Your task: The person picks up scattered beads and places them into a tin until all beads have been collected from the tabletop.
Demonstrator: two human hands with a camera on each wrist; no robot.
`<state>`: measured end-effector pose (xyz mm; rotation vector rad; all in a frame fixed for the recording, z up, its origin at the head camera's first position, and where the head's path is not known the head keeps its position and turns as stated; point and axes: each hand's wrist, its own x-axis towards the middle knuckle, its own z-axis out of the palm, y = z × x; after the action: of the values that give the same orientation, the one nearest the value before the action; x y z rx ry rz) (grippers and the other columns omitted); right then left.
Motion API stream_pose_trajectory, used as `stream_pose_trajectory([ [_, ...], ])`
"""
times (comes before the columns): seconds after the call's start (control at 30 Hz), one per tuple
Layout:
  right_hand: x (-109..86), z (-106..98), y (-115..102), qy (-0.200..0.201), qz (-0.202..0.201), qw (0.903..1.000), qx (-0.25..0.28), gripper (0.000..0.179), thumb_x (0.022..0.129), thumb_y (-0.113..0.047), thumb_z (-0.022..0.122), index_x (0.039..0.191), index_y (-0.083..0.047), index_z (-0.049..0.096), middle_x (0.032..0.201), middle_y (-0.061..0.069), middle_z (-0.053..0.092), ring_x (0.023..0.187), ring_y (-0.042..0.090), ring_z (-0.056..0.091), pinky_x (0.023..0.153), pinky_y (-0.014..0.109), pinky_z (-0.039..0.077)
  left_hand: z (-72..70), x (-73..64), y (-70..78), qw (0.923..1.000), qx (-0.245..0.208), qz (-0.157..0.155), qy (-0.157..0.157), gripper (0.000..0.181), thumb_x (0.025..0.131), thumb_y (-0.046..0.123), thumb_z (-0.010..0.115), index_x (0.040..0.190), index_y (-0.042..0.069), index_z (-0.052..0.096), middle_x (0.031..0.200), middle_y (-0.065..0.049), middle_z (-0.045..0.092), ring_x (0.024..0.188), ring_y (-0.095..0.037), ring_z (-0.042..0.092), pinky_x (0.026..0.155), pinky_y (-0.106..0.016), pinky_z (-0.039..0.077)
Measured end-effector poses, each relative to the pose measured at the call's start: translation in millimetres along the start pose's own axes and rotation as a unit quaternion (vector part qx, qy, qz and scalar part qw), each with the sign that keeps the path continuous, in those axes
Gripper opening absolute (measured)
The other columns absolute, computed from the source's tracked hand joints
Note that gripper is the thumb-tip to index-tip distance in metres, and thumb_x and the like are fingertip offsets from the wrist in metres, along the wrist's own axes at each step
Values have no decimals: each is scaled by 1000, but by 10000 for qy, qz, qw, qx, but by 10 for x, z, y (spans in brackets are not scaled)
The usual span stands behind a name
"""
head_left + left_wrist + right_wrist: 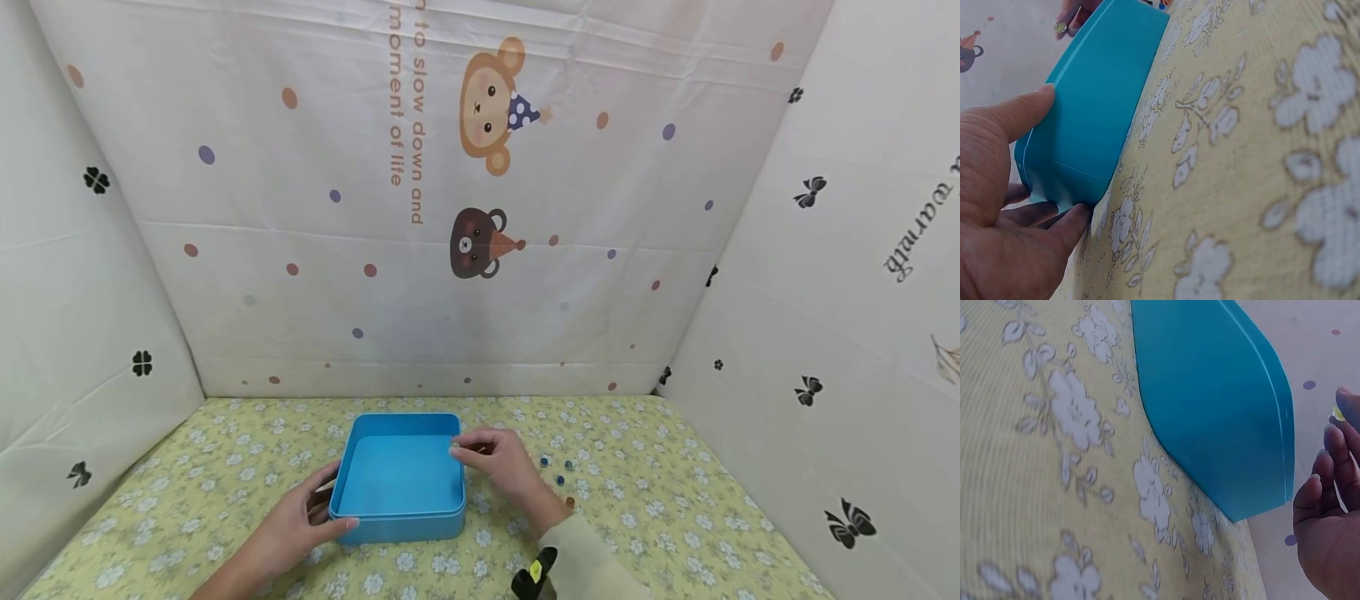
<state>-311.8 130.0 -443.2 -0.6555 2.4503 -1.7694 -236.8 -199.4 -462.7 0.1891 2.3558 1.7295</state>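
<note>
A blue open-topped square box point(401, 527) stands on the tablecloth, its floor bare. My left hand point(288, 521) grips its near left corner. In the left wrist view the thumb point(1032, 109) lies at the upper edge of the box wall, with the other fingers bent against the adjoining side. Above the right rim, my right hand point(504, 462) pinches a small clear, yellowish marble point(1337, 413) between thumb and fingertips. The right wrist view has this hand beyond the box's top edge, the other fingers loosely curled.
Right of the box, several small marbles lie on the flowered cloth point(660, 500): a blue marble point(544, 461), others close by, and an amber marble point(570, 502) near the right wrist. Printed fabric walls point(420, 333) enclose the back and both sides.
</note>
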Motion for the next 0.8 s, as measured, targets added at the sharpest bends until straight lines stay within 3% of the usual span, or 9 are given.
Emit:
stream_pose_trajectory([
  [0.1, 11, 29, -28, -24, -62, 10000, -44, 31, 97, -29, 74, 118, -8, 78, 116, 8, 73, 92, 11, 67, 79, 45, 70, 0, -7, 3, 10000, -25, 8, -32, 95, 93, 22, 78, 163, 6, 16, 164, -37, 17, 145, -62, 30, 113, -44, 60],
  [0.4, 54, 105, -75, -78, -162, 9997, -187, 29, 98, -28, 74, 119, -9, 78, 114, 9, 73, 90, 12, 66, 75, 42, 69, 2, -3, 4, 10000, -4, -47, -9, 95, 93, 23, 78, 163, 6, 16, 164, -37, 18, 145, -62, 29, 113, -44, 60],
  [0.67, 113, 179, -111, -146, -101, 9998, 4, 22, 96, -33, 75, 115, -23, 79, 113, 2, 73, 96, 14, 68, 86, 55, 68, -9, -13, 9, 10000, -20, -40, -75, 94, 94, 22, 76, 164, 5, 14, 164, -37, 17, 146, -62, 28, 115, -45, 59],
  [0.8, 130, 213, -122, -148, -100, 9998, 51, 20, 97, -31, 74, 114, -23, 80, 114, 2, 73, 100, 15, 67, 88, 52, 68, -17, -10, -5, 9999, -55, 19, -159, 93, 95, 21, 75, 164, 5, 13, 164, -37, 14, 146, -62, 26, 116, -46, 58],
])
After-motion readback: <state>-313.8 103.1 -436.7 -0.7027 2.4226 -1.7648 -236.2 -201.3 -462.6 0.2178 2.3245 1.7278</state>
